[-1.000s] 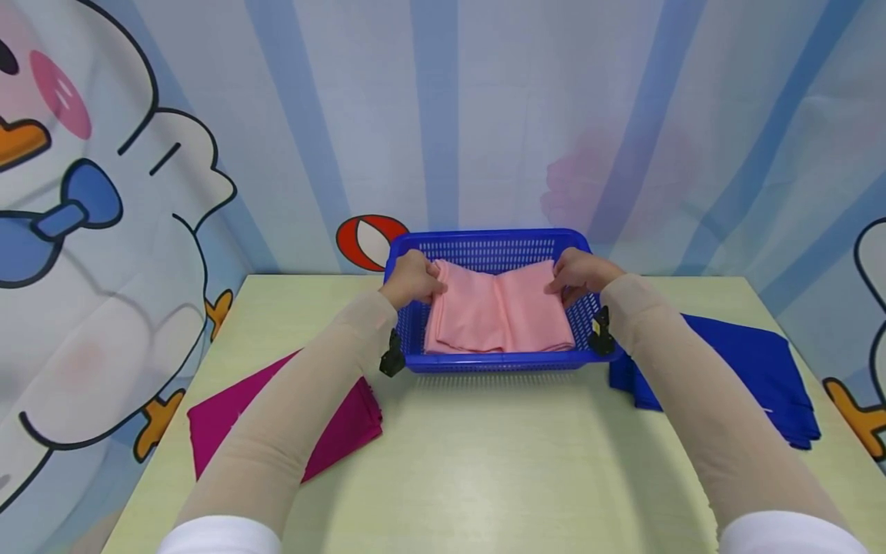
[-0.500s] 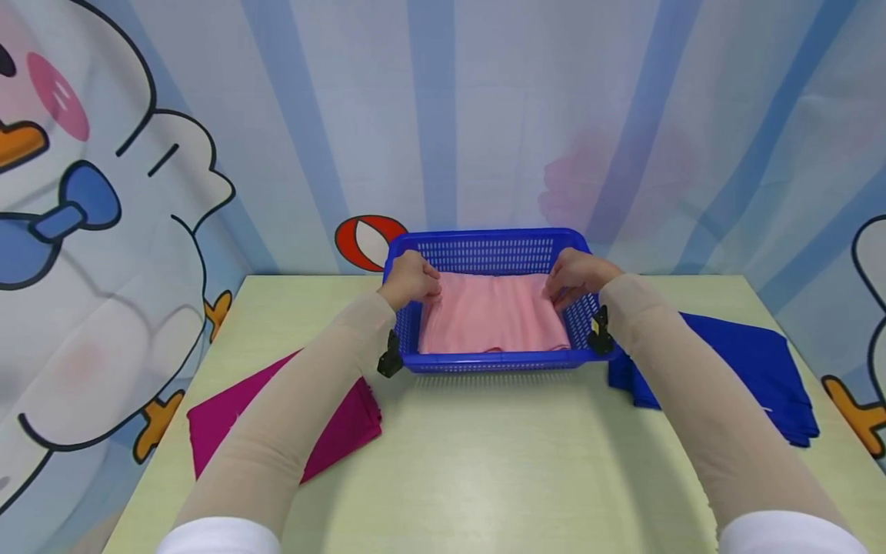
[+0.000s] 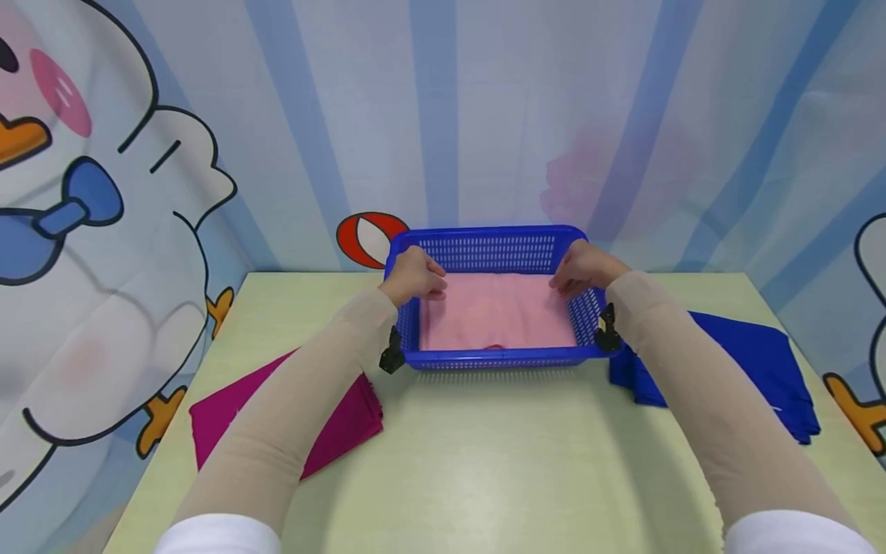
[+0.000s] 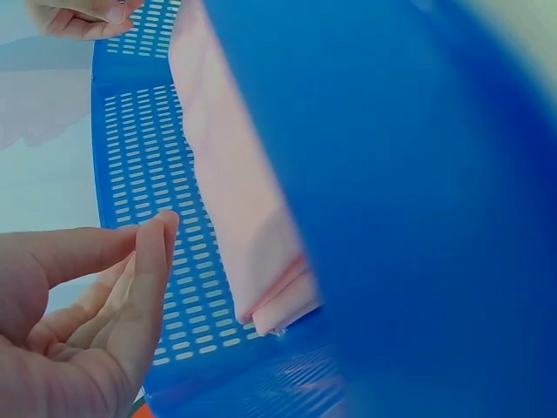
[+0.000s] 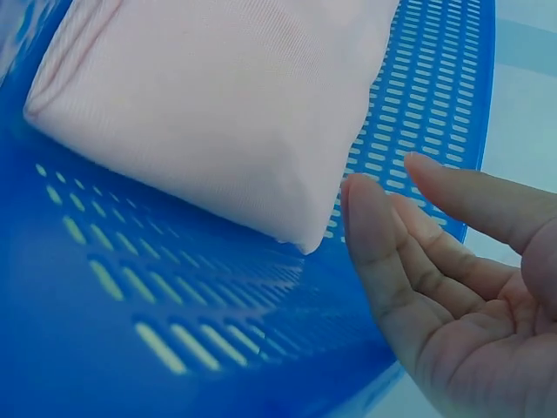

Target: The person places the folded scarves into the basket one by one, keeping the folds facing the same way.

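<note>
A folded pink cloth (image 3: pixel 497 312) lies flat inside a blue plastic basket (image 3: pixel 494 359) with slotted walls. Over the basket's left end is my left hand (image 3: pixel 415 275); the left wrist view shows its thumb and forefinger tips close together, with nothing between them and the cloth (image 4: pixel 231 165) a little way off. At the opposite end, my right hand (image 3: pixel 584 269) hovers by the cloth's far right corner. Seen from the right wrist, its thumb and fingertips (image 5: pixel 361 196) are apart, bent loosely and holding nothing, close beside the cloth's corner.
To the left on the pale table (image 3: pixel 477 462), a folded magenta cloth (image 3: pixel 346 423) lies partly under my left forearm. A folded blue cloth (image 3: pixel 747 362) is at right, partly behind the other sleeve. A printed curtain (image 3: pixel 498 115) hangs behind the basket.
The pink cloth's raised, creased halves have come down and it now lies flat in the basket. Both hands have let go of its edges and drawn slightly away.
</note>
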Demonstrator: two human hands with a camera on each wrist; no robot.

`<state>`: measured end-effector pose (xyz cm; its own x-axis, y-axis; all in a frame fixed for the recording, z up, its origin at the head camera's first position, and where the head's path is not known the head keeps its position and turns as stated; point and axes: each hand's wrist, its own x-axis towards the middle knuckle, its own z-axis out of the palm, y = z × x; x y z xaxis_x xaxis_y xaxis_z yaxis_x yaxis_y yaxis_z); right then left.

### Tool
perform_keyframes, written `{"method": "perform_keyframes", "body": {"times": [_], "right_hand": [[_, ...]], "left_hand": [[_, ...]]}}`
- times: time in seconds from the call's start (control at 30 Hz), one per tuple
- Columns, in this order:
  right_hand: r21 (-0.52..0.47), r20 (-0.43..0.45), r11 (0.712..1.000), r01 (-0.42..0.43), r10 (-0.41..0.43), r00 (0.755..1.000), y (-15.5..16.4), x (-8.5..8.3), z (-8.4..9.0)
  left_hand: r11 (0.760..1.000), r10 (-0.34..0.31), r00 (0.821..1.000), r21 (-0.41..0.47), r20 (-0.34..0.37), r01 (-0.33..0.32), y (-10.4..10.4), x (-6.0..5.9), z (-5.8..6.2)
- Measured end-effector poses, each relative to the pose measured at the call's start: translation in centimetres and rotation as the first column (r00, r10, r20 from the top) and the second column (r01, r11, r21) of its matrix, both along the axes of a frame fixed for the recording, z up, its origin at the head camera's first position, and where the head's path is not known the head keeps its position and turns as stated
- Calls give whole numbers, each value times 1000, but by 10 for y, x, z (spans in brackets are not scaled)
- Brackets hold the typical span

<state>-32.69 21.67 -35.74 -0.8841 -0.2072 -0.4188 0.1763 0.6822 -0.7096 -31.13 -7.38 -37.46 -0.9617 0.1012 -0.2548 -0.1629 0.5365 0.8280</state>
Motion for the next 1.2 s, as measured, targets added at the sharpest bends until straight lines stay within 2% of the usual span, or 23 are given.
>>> {"method": "perform_keyframes", "body": {"times": [0.33, 0.57, 0.8, 1.2], "right_hand": [[-106, -68, 992, -73, 66, 995, 14, 5, 9], [-116, -89, 988, -104, 94, 992, 21, 11, 16], [-127, -86, 988, -91, 80, 993, 22, 16, 19], [-161, -81, 980, -119, 107, 991, 19, 27, 22]], "left_hand": [[1000, -7, 1000, 3, 23, 7, -1, 0, 6], [1000, -15, 999, 16, 30, 14, -2, 4, 13], [1000, -19, 999, 4, 28, 19, -4, 9, 19], [994, -44, 997, 99, 66, 37, -11, 13, 20]]}}
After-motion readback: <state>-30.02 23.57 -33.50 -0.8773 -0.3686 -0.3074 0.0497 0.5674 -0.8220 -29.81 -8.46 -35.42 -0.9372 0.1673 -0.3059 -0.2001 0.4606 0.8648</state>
